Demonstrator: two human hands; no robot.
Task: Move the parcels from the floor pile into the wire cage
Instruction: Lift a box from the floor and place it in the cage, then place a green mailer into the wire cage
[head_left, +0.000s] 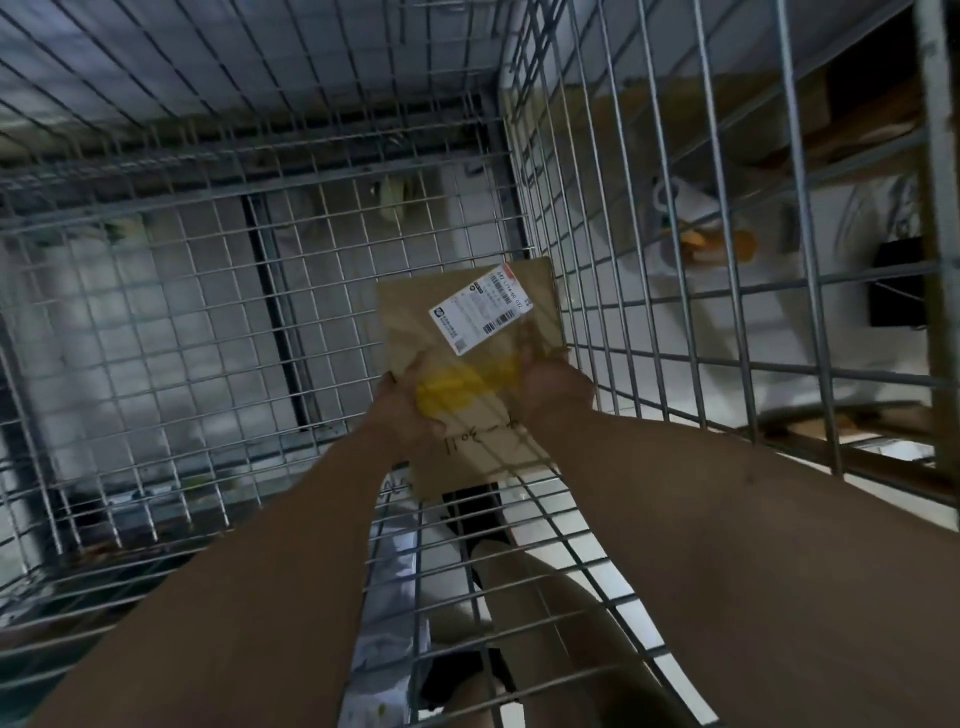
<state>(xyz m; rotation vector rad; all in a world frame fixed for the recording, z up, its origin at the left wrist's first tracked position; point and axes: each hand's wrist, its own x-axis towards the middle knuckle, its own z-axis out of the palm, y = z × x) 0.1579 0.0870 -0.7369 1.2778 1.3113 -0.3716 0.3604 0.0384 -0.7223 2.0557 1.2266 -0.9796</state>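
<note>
Between the two hands, inside the wire cage (208, 162) | left hand (410, 402) and right hand (555, 384) are gripping the cardboard parcel (415, 317) by its sides | judgement: lowering it flat, beyond the fingertips, is looking safest before letting go.

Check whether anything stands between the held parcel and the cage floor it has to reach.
Nothing visible does. The left hand and right hand grip the parcel already inside the wire cage, close to its right wall, and the mesh floor beside it shows no other item. The patch directly under the parcel is hidden.
</note>
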